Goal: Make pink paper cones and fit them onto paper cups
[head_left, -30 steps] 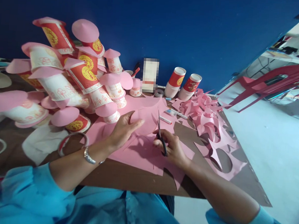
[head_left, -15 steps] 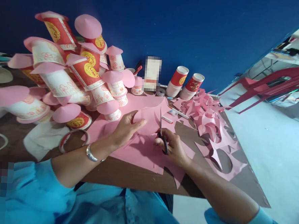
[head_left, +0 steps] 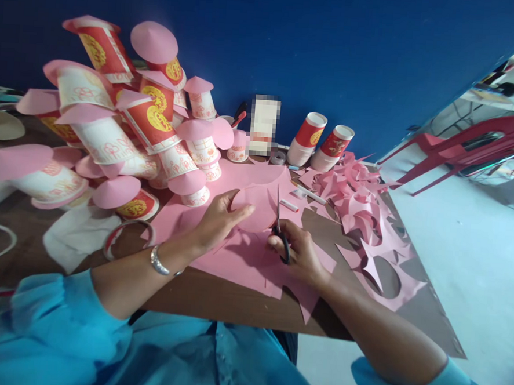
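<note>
Pink paper with a rounded edge is pinched between the thumb and fingers of my left hand. My right hand grips black-handled scissors, their blades pointing up and away, beside the paper's right edge. Beneath both hands lie larger pink sheets spread over the brown table. A red-and-white marker rests just right of the blades.
Many decorated paper cups with pink cone tops are piled at the left. Two cup stacks stand at the back. Pink offcuts heap at the right. A tape roll and white cloth lie left. Beyond is a red chair.
The view has shifted very slightly. Both hands keep their holds on the paper and the scissors, with hardly any visible movement.
</note>
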Demonstrator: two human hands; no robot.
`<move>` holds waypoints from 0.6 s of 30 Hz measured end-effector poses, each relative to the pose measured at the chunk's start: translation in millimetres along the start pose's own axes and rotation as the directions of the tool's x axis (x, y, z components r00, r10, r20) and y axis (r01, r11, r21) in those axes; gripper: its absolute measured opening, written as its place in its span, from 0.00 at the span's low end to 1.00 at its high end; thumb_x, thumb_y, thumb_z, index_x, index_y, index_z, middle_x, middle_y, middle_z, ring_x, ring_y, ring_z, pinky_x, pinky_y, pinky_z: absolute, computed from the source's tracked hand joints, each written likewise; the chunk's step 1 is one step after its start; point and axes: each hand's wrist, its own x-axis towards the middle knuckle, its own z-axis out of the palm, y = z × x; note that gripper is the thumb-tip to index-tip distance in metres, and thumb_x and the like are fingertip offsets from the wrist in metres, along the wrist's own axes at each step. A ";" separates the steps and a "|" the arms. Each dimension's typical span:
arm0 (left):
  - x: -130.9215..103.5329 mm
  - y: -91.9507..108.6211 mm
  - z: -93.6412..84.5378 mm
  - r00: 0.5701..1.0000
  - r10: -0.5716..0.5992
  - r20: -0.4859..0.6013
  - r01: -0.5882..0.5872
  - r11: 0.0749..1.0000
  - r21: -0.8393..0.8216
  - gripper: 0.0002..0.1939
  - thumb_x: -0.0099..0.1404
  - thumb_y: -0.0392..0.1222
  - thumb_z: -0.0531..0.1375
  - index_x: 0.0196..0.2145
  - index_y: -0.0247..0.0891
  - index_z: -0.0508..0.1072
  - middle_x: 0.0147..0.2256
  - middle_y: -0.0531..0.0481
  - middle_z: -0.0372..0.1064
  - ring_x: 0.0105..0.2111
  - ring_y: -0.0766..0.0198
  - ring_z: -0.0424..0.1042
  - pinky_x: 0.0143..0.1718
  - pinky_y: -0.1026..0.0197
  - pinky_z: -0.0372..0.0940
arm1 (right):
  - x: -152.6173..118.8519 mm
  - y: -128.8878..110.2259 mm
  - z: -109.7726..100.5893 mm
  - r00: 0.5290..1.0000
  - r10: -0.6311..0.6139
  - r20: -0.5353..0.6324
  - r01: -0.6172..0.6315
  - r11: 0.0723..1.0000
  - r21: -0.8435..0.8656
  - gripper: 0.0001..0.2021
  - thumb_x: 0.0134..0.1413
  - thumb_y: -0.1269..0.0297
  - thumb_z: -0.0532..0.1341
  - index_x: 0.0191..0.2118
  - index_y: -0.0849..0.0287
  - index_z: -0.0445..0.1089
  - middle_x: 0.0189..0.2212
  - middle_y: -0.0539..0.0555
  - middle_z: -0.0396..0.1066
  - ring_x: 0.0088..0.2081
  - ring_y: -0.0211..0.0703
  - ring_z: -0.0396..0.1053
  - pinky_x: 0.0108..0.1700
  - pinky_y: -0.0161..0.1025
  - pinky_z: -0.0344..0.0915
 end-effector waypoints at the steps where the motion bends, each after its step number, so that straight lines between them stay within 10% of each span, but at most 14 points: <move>1: 0.0 -0.1 -0.1 1.000 -0.012 -0.004 0.012 1.000 -0.003 0.19 0.59 0.51 0.72 0.43 0.38 0.77 0.30 0.52 0.75 0.26 0.63 0.75 0.26 0.61 0.74 | 0.1 -0.1 -0.1 1.000 -0.003 -0.001 0.003 1.000 0.003 0.27 0.61 0.32 0.64 0.41 0.56 0.70 0.23 0.50 0.71 0.25 0.39 0.64 0.28 0.36 0.59; 18: 7.5 -5.0 -7.6 0.996 0.084 -0.008 -0.083 0.996 0.045 0.19 0.62 0.51 0.70 0.45 0.36 0.79 0.35 0.49 0.77 0.32 0.62 0.75 0.35 0.60 0.74 | -1.0 -5.2 -1.4 1.000 0.011 0.014 -0.012 0.996 0.089 0.27 0.60 0.35 0.66 0.41 0.58 0.70 0.22 0.50 0.73 0.24 0.38 0.69 0.28 0.33 0.65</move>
